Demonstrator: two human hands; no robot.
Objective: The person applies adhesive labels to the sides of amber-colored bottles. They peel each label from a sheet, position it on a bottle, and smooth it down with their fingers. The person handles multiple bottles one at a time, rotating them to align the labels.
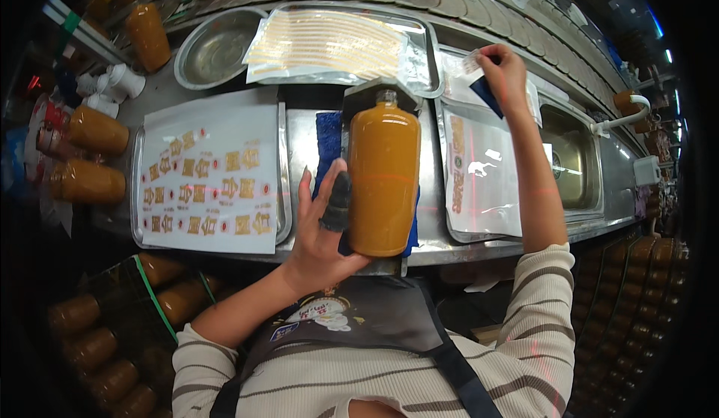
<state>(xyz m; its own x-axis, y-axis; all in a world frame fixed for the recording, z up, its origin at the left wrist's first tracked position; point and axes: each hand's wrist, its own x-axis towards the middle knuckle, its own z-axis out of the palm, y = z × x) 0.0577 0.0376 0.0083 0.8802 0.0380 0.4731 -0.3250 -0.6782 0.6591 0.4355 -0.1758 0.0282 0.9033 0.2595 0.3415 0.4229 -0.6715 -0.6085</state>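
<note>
Left hand clasps the orange bottle lying lengthwise at centre, steadying it, while right hand at two o'clock pinches a small label above the sticker tray, peeling it.

- Orange bottle: glossy, smooth plastic.
- Surface: brushed, shiny metal.
- Round bowl: dull steel.
- Sticker sheet: matt white paper, gold-foil labels.
- Blue cloth: soft.
</note>
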